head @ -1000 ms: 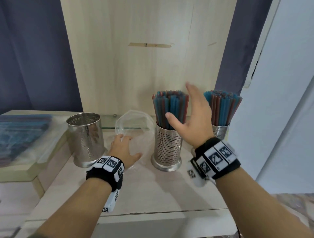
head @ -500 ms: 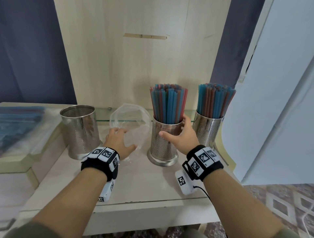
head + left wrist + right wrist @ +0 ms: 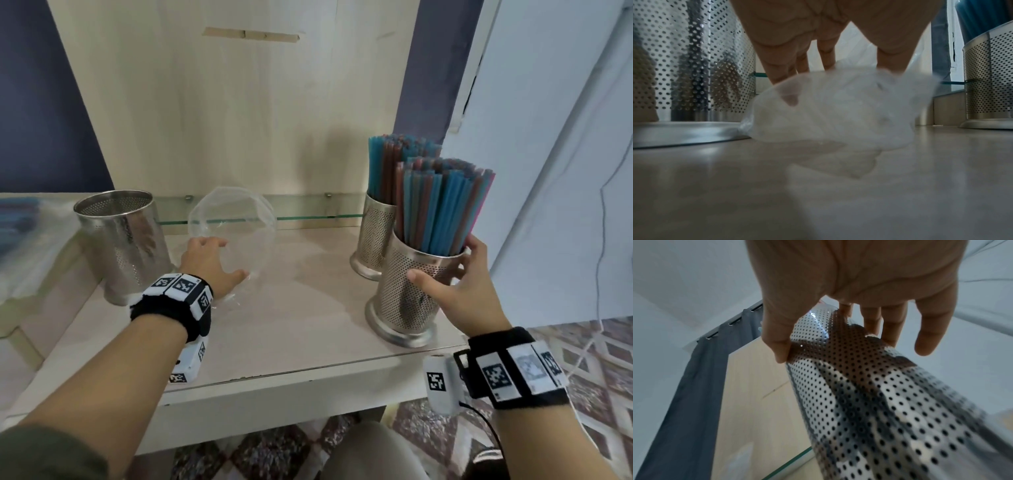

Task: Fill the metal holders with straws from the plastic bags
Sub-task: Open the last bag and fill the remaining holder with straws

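My right hand grips a perforated metal holder packed with blue and red straws at the shelf's front right; thumb and fingers wrap round its wall. A second filled holder stands just behind it. My left hand holds a crumpled, empty clear plastic bag on the shelf, the fingers sunk into the plastic. An empty metal holder stands immediately left of that hand, also close in the left wrist view.
The pale shelf has a wooden back panel and a low glass strip along the rear. Bags of straws lie on a lower surface at the far left. A white wall rises right of the shelf edge.
My right hand dropped from the straw tops, took hold of the middle holder and carried it right, in front of the other filled one. The left hand stayed on the bag.
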A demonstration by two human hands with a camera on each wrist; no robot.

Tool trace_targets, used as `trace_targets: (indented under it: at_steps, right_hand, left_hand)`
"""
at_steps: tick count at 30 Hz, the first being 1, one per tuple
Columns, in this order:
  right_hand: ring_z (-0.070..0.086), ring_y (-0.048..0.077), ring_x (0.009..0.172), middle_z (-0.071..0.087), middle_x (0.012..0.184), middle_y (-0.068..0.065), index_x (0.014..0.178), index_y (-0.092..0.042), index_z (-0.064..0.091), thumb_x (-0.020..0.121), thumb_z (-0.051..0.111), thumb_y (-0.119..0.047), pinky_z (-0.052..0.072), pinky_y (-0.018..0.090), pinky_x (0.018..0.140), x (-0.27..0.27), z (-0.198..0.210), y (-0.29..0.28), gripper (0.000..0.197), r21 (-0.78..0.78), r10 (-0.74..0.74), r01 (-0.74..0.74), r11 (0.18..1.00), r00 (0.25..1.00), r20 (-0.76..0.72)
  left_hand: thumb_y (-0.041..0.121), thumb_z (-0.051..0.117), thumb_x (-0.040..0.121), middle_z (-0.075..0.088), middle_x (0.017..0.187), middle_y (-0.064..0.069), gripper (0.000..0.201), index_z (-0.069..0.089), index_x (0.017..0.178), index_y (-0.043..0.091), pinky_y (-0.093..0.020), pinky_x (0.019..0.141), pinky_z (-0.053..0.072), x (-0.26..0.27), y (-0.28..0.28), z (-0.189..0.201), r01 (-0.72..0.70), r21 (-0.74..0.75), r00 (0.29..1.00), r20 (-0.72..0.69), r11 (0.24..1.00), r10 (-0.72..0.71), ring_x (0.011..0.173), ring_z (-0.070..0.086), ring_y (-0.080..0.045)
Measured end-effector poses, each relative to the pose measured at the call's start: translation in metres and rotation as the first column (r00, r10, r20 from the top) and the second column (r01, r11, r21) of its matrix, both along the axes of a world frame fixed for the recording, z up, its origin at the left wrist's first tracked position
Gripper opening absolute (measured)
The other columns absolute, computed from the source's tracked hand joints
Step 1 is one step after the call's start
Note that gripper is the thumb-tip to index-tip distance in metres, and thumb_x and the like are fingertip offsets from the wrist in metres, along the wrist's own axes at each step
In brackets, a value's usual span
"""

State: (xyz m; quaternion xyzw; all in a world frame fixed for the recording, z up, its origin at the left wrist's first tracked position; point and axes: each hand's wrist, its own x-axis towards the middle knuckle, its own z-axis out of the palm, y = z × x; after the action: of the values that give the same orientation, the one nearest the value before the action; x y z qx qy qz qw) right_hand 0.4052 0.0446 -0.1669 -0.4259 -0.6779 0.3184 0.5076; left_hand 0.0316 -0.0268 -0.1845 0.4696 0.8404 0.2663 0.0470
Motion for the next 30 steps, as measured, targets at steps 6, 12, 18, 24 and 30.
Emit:
trace_targets:
  at_steps: [6,12,18,24,30]
  right_hand:
    - [0.058,0.022,0.115,0.051,0.132,0.004,0.15,-0.024,0.023,0.066,0.085,-0.036,0.05,0.045,0.1,0.01,-0.005,0.012,0.106,0.01,-0.06,0.06,0.998,0.998,-0.016]
    - [0.024,0.032,0.145,0.025,0.157,0.02,0.155,-0.012,0.01,0.065,0.075,-0.068,0.019,0.048,0.12,-0.019,-0.006,-0.032,0.123,0.352,-0.45,0.394,0.849,0.888,0.091]
    - [0.036,0.021,0.133,0.043,0.144,0.006,0.14,-0.021,0.046,0.082,0.065,-0.049,0.031,0.045,0.11,-0.091,0.017,-0.078,0.066,0.438,0.075,-0.33,0.836,0.86,0.505]
    - [0.016,0.027,0.148,0.013,0.162,0.008,0.152,-0.03,0.025,0.078,0.075,-0.045,0.02,0.044,0.117,-0.172,0.047,-0.03,0.091,0.187,0.178,-0.526,0.829,0.566,0.805]
    - [0.007,0.03,0.152,-0.016,0.165,0.004,0.155,-0.037,-0.012,0.057,0.09,-0.05,0.025,0.052,0.119,-0.231,0.042,0.022,0.142,0.089,0.172,-0.547,0.832,0.408,0.897]
  left_hand:
    - [0.041,0.081,0.073,0.035,0.143,-0.015,0.079,0.046,0.138,0.014,-0.039,0.11,0.034,-0.001,0.002,-0.001,-0.023,0.014,1.0,-0.011,1.0,0.023,0.131,0.042,-0.032]
    - [0.038,0.089,0.062,0.036,0.142,-0.016,0.094,0.04,0.138,0.014,-0.043,0.11,0.035,-0.003,0.002,0.001,-0.067,0.111,0.998,-0.011,0.992,0.068,0.13,0.041,-0.035]
    - [0.051,0.093,0.045,0.029,0.144,-0.016,0.124,0.027,0.145,0.017,-0.044,0.111,0.034,-0.002,0.002,0.0,-0.115,0.166,0.993,-0.022,0.979,0.12,0.132,0.036,-0.037]
    - [0.063,0.09,0.031,0.016,0.157,-0.01,0.16,-0.008,0.151,0.025,-0.046,0.112,0.033,-0.003,-0.001,0.0,-0.074,-0.078,0.996,0.048,0.994,0.078,0.142,0.027,-0.032]
    - [0.02,0.087,0.066,0.057,0.121,-0.015,0.132,-0.013,0.153,0.026,-0.034,0.087,0.047,0.0,-0.001,0.0,0.029,-0.2,0.985,0.17,0.979,0.005,0.109,0.059,-0.032]
